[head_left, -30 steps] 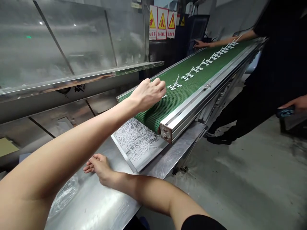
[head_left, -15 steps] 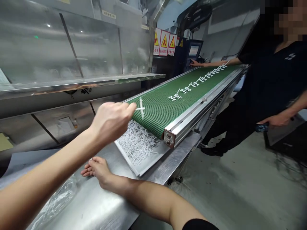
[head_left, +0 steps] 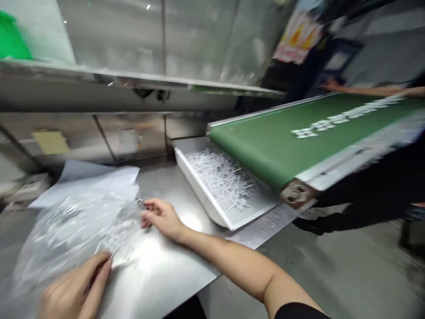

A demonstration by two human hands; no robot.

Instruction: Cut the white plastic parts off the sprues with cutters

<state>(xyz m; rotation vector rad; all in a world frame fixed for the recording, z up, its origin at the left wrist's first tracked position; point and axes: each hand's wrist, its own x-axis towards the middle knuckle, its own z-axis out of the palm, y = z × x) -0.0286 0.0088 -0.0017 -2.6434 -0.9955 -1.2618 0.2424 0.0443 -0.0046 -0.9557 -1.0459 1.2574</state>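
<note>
A clear plastic bag (head_left: 79, 221) lies crumpled on the steel table (head_left: 186, 263), with small white pieces (head_left: 114, 237) showing at its right part. My left hand (head_left: 78, 285) is at the bag's lower edge, thumb and fingers pressed together on something thin that blur hides. By the bag's right edge is my right hand (head_left: 162, 219), its fingers curled in around a small thing I cannot make out. To the right, a white tray (head_left: 202, 186) holds a heap of thin white plastic pieces (head_left: 224, 179) under the end of a green conveyor belt (head_left: 255, 146).
A row of white branched plastic parts (head_left: 335, 119) lies on the belt. White sheets (head_left: 96, 175) rest behind the bag. A steel ledge (head_left: 149, 77) runs above the table. Another person's arm (head_left: 375, 91) reaches across the belt's far end.
My left hand has come down from the belt's end to the bag; the white branched part it held no longer shows. The view has turned left. My right hand stays by the bag.
</note>
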